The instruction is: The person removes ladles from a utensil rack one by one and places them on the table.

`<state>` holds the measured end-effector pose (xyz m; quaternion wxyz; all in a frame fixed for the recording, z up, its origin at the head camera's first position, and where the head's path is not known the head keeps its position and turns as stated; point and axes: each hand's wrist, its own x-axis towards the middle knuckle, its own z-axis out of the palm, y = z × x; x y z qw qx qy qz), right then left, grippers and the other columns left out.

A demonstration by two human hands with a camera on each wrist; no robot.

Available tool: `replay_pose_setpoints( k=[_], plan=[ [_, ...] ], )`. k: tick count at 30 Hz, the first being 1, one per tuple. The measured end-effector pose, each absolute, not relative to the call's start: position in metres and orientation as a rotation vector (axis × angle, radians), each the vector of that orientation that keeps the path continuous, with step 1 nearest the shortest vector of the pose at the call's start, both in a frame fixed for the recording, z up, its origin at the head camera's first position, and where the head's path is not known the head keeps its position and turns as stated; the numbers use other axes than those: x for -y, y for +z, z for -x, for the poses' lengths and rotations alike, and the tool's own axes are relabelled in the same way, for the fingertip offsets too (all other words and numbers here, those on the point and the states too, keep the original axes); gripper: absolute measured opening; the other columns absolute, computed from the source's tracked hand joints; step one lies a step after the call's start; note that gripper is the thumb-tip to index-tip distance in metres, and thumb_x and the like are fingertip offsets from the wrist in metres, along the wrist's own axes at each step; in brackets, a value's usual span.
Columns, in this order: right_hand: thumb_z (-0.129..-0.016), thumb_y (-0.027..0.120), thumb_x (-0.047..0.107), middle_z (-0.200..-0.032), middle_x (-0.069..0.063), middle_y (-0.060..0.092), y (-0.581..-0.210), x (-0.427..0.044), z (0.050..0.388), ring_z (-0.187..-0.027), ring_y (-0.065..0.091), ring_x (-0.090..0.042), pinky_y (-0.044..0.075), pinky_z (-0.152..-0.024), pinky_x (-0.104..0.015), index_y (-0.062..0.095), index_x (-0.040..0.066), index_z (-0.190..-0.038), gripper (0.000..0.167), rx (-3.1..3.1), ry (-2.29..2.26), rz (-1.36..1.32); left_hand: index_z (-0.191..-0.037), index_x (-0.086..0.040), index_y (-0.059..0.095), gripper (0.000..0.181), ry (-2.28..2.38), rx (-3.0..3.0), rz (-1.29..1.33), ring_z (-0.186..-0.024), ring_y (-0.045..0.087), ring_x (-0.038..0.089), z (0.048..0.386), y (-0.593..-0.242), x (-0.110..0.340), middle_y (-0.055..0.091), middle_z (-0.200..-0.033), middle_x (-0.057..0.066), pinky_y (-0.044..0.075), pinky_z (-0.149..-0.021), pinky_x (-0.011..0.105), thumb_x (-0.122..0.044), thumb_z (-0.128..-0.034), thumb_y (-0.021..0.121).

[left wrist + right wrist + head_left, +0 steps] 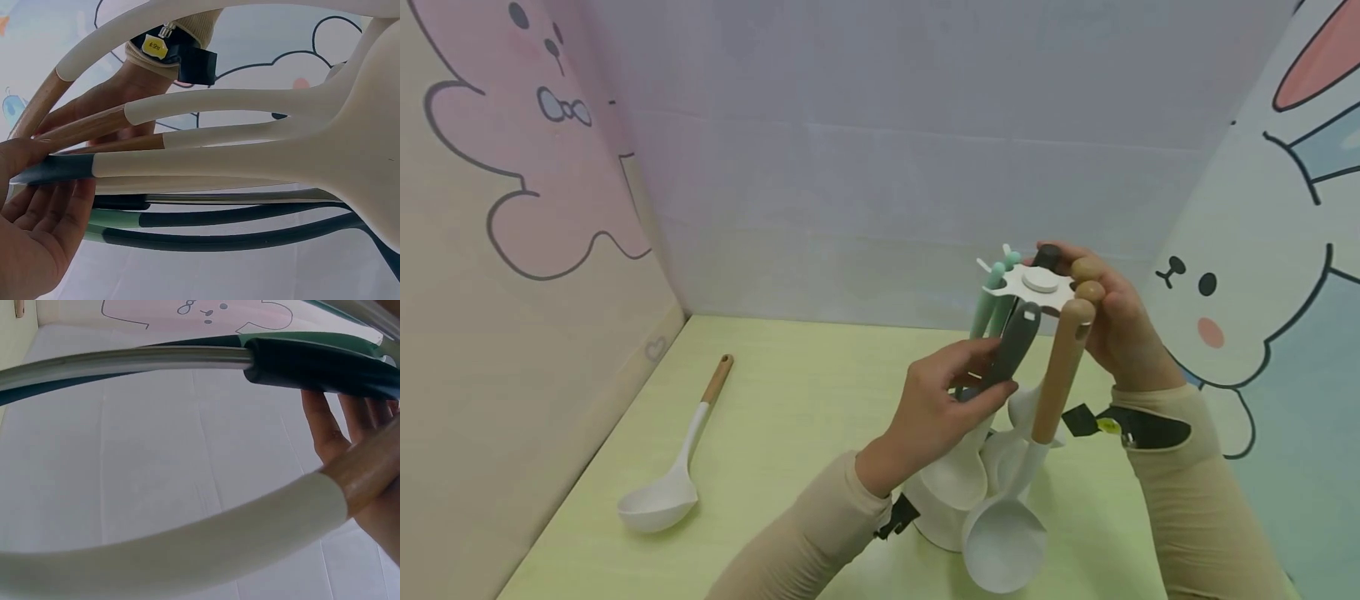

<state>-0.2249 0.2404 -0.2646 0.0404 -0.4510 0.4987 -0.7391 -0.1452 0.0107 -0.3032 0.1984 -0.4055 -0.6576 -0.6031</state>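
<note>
A white rotating rack (1040, 281) at right of centre in the head view holds several hanging utensils. My left hand (936, 408) pinches a dark grey handle (1013, 343) between thumb and fingers; in the left wrist view this handle (69, 169) leads into a white shaft. On the rack's far right side, my right hand (1123, 325) has its fingers round a black handle (1048, 257). The right wrist view shows fingertips against the black handle (319, 365), its metal shaft running left. A wooden-handled white ladle (1004, 546) hangs at the front.
Another white ladle (657, 504) with a wooden handle lies on the pale green table (797, 400) at the left. Green handles (985, 310) hang at the rack's left side. Walls with cartoon drawings stand left and right, and a plain wall (880, 167) behind.
</note>
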Motion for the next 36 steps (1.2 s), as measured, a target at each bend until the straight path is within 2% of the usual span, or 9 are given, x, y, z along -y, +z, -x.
replay_pose_setpoints(
  k=[7, 10, 14, 18, 25, 31, 36],
  plan=[
    [-0.09, 0.075, 0.039, -0.135, -0.015, 0.052, -0.262, -0.238, 0.223, -0.124, 0.049, -0.023, 0.046, -0.097, -0.025, 0.044, -0.001, -0.141, 0.072, -1.521, -2.274, 1.369, -0.115, 0.007, 0.066, 0.029, -1.739, 1.893, 1.11, -0.091, 0.068, 0.014, 0.146, -0.306, -0.009, 0.071, -0.1, 0.018, 0.058, -0.076, 0.025, 0.004, -0.0866, 0.073],
    [-0.09, 0.074, 0.038, -0.135, -0.016, 0.052, -0.262, -0.237, 0.224, -0.124, 0.049, -0.024, 0.046, -0.098, -0.026, 0.044, -0.002, -0.141, 0.072, -1.517, -2.276, 1.387, -0.113, 0.007, 0.067, 0.026, -1.813, 1.922, 1.083, -0.086, 0.069, 0.012, 0.146, -0.307, -0.008, 0.072, -0.1, 0.018, 0.059, -0.074, 0.026, 0.003, -0.0879, 0.072],
    [-0.092, 0.072, 0.038, -0.135, -0.016, 0.052, -0.261, -0.236, 0.224, -0.123, 0.049, -0.024, 0.046, -0.097, -0.025, 0.045, -0.003, -0.14, 0.069, -1.526, -2.269, 1.425, -0.109, 0.009, 0.069, 0.021, -1.92, 1.947, 1.037, -0.073, 0.069, 0.016, 0.146, -0.31, -0.007, 0.071, -0.095, 0.02, 0.057, -0.062, 0.025, 0.003, -0.0889, 0.071],
    [-0.092, 0.072, 0.037, -0.134, -0.016, 0.052, -0.262, -0.236, 0.224, -0.122, 0.05, -0.023, 0.047, -0.094, -0.024, 0.046, -0.003, -0.137, 0.065, -1.506, -2.281, 1.441, -0.107, 0.009, 0.069, 0.018, -1.959, 1.936, 1.03, -0.067, 0.067, 0.018, 0.146, -0.312, -0.008, 0.071, -0.09, 0.021, 0.053, -0.055, 0.023, 0.003, -0.0895, 0.07],
    [-0.09, 0.074, 0.036, -0.134, -0.015, 0.053, -0.263, -0.236, 0.223, -0.122, 0.05, -0.023, 0.046, -0.097, -0.026, 0.047, -0.002, -0.138, 0.068, -1.508, -2.298, 1.403, -0.106, 0.01, 0.069, 0.017, -1.957, 1.908, 1.041, -0.074, 0.068, 0.013, 0.147, -0.315, -0.008, 0.072, -0.093, 0.022, 0.058, -0.067, 0.027, 0.004, -0.0893, 0.07],
    [-0.091, 0.073, 0.037, -0.134, -0.015, 0.052, -0.262, -0.235, 0.222, -0.122, 0.051, -0.023, 0.048, -0.096, -0.026, 0.044, -0.003, -0.14, 0.069, -1.509, -2.287, 1.407, -0.104, 0.011, 0.069, 0.016, -1.962, 1.892, 1.054, -0.075, 0.067, 0.012, 0.147, -0.314, -0.007, 0.072, -0.092, 0.022, 0.058, -0.068, 0.028, 0.005, -0.0896, 0.069],
    [-0.092, 0.073, 0.035, -0.135, -0.017, 0.051, -0.262, -0.234, 0.221, -0.121, 0.053, -0.024, 0.05, -0.097, -0.03, 0.044, -0.004, -0.141, 0.069, -1.48, -2.294, 1.4, -0.104, 0.011, 0.07, 0.017, -1.959, 1.909, 1.039, -0.077, 0.066, 0.006, 0.145, -0.313, -0.007, 0.072, -0.094, 0.022, 0.058, -0.069, 0.027, 0.005, -0.0888, 0.07]
  ],
)
